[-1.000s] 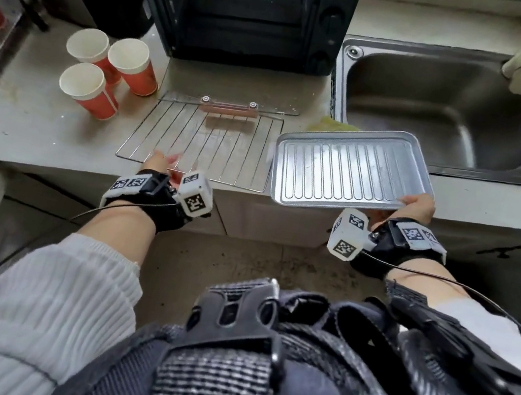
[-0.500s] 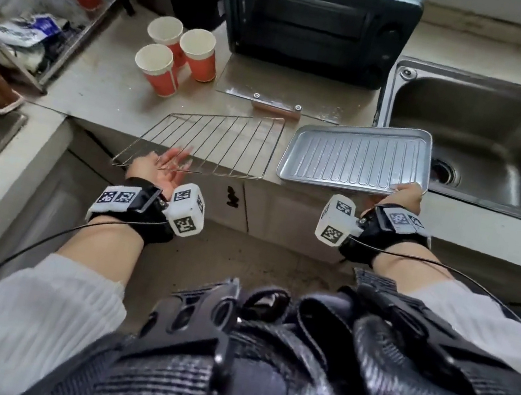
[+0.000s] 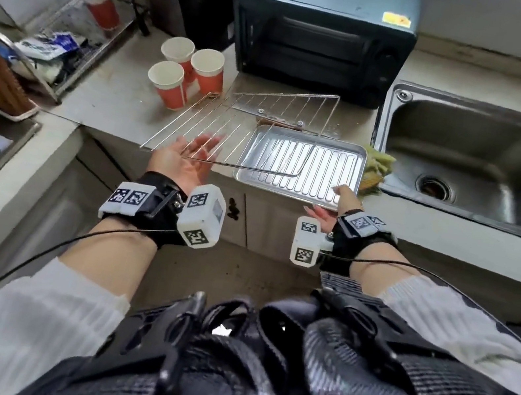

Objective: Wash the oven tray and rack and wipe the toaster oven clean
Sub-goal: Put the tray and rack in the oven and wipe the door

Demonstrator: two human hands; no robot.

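My right hand [image 3: 337, 207] pinches the near right corner of the one ribbed silver metal oven tray [image 3: 303, 166], thumb on its rim, the tray sitting at the front edge of the pale stone counter [image 3: 112, 101] just left of the sink. My left hand [image 3: 185, 159] is palm up with fingers spread and straight under the near edge of the single wire oven rack [image 3: 239, 131], whose right part lies over the tray's left half; I cannot quite tell whether my fingertips touch the wires. Behind them stands one dark teal toaster oven [image 3: 322, 34], door down. Three red paper cups [image 3: 182, 79] cluster to its left, a fourth red cup [image 3: 98, 3] farther off on a wire shelf. One stainless steel sink [image 3: 480, 166] lies right, a yellow-green cloth [image 3: 375, 169] at its rim.
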